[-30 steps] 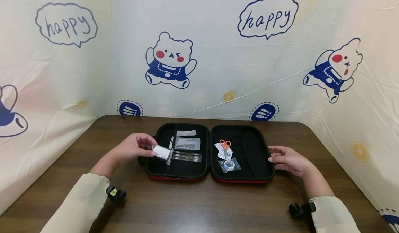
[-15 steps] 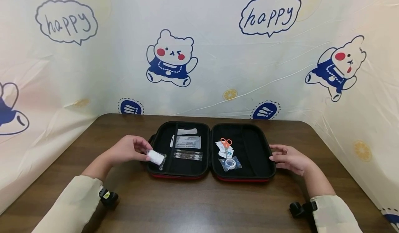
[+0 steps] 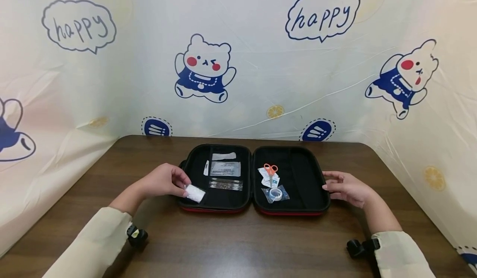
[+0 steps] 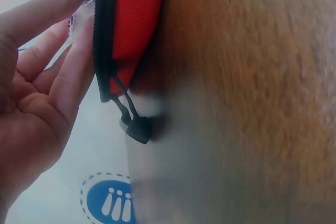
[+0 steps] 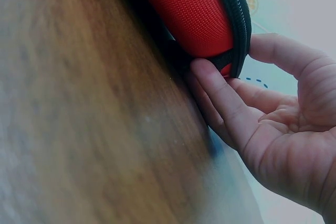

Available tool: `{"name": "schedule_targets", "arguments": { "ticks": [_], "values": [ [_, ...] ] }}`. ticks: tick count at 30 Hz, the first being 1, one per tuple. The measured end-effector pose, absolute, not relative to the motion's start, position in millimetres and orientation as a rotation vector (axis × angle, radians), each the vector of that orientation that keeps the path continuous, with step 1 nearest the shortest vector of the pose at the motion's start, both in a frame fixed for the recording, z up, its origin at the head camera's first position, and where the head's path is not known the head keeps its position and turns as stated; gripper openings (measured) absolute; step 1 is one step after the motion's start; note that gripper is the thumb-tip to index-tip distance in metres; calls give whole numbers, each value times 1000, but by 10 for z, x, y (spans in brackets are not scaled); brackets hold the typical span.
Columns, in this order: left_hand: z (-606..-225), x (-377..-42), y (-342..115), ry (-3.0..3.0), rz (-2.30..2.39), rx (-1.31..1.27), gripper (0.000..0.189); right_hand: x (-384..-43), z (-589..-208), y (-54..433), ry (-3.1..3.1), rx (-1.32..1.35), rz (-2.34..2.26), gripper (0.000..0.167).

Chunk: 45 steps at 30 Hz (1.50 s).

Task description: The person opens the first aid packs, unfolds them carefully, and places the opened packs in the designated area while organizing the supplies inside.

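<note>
A zip case, red outside with a black lining (image 3: pixel 305 178), lies unfolded on the table. Over the near-left corner of its left half, my left hand (image 3: pixel 167 180) pinches a small clear packet with white contents (image 3: pixel 195 193) between thumb and fingers. In the left wrist view, the fingertips and packet (image 4: pixel 83 11) are partly hidden behind the zipped rim. My right hand (image 3: pixel 344 190) grips the right half's outer edge. The right wrist view has the thumb at the zip and fingers against the red shell (image 5: pixel 191 11).
The left half holds a flat silvery packet (image 3: pixel 225 169), a pack of thin sticks (image 3: pixel 225 184), a white strip (image 3: pixel 223 156) and a slim white piece (image 3: pixel 206 168). Orange-handled scissors (image 3: pixel 271 169) on small sachets and a bagged tape roll (image 3: pixel 275 194) lie in the right half. A printed curtain (image 3: pixel 253 71) hangs behind.
The white packet in my left hand went left toward the case's outer edge, then slightly back right and lower over the near-left corner. My right hand keeps its grip on the case.
</note>
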<state>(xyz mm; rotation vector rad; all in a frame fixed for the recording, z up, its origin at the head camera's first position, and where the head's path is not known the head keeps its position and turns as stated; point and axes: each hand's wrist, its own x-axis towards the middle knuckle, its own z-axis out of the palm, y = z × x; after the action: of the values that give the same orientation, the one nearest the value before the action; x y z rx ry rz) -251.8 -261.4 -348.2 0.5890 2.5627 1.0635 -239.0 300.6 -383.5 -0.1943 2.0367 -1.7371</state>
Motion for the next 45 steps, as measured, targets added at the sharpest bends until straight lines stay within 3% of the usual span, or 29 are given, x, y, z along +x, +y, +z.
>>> {"name": "schedule_targets", "arguments": {
  "ticks": [45],
  "values": [
    [-3591, -2465, -2384, 2626, 959, 730, 19, -2404, -3845, 2993, 2016, -214, -1743, 72]
  ]
}}
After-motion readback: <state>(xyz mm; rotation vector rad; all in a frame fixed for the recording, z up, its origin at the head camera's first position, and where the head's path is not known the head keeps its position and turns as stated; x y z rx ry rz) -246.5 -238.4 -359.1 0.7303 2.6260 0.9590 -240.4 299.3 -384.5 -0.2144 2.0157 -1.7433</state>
